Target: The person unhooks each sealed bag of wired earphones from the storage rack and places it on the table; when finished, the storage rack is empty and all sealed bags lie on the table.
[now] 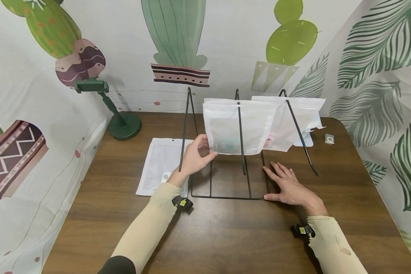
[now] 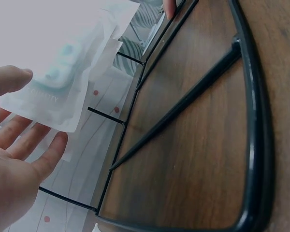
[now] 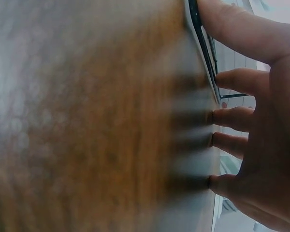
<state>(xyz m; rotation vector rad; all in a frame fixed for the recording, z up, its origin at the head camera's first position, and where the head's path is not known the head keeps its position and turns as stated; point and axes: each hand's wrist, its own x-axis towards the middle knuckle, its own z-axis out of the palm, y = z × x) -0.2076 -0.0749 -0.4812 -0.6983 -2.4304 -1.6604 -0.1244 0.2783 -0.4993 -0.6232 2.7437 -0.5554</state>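
Observation:
A black wire display rack (image 1: 222,197) stands on the table. From its middle prong hangs a white zip pouch (image 1: 222,125), a pale item with blue-green spots showing through its front. My left hand (image 1: 193,158) pinches that pouch's lower left edge; in the left wrist view the thumb (image 2: 12,79) lies over the front and the other fingers are behind. A second white pouch (image 1: 279,133) with a pink patch hangs from the right prong, partly hidden by the first. My right hand (image 1: 289,186) rests with spread fingers at the rack's right base corner, its thumb at the rod.
Another white pouch (image 1: 154,167) lies flat on the table left of the rack, partly under my left arm. A green stand (image 1: 125,126) is at the back left. Right of the rack lie a light blue piece (image 1: 307,140) and a small square device (image 1: 329,139).

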